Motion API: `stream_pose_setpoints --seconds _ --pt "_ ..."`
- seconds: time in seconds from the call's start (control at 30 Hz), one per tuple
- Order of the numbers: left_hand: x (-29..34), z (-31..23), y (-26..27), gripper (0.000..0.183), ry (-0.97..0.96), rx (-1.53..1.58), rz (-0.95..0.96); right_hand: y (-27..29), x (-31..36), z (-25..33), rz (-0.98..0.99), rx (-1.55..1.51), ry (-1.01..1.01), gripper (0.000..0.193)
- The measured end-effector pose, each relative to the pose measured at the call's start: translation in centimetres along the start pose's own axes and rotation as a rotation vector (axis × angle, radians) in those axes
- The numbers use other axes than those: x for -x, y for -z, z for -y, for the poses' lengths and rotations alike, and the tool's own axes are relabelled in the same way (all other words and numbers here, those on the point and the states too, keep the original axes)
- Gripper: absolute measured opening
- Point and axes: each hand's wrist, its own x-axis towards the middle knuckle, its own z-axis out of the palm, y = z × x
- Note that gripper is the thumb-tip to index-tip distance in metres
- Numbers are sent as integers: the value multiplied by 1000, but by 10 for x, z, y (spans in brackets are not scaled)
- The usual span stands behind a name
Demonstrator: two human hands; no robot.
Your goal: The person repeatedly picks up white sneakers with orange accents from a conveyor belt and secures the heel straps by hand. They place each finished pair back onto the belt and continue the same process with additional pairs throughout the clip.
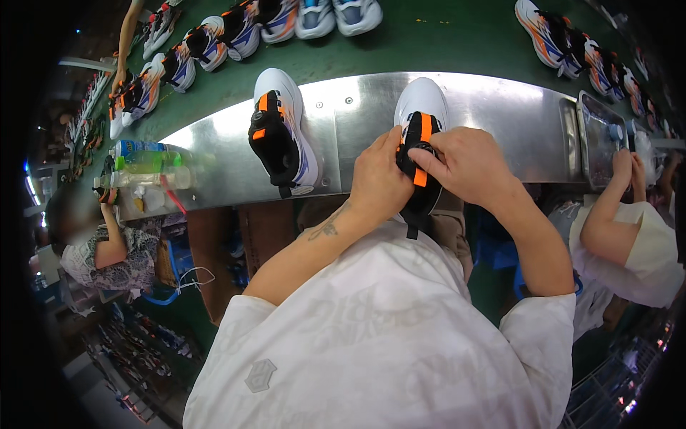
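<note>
A white sneaker with a black collar and orange strips is in front of me, its toe pointing away on the metal ledge. My left hand wraps its left side. From the right, my right hand closes over the tongue, thumb and fingers at what looks like a small round black dial. The fingers partly cover the sneaker's middle. A matching sneaker, with a black dial and purple-orange sides, stands untouched to the left on the ledge.
Beyond the ledge, a green surface carries rows of sneakers. Bottles lie at the ledge's left end. On the right is a metal tray. Co-workers sit on both sides, one at the left and one at the right.
</note>
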Motion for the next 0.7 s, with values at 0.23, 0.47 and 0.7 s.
stream_pose_setpoints --seconds 0.23,0.47,0.7 --pt "0 0 1 61 -20 -10 1 -1 1 -1 -22 8 28 36" --pt "-2 -6 4 62 -6 -1 44 -8 3 -9 -233 -10 184 37" --pt "-2 -4 5 63 -36 -11 43 -8 2 -11 -369 -25 318 40"
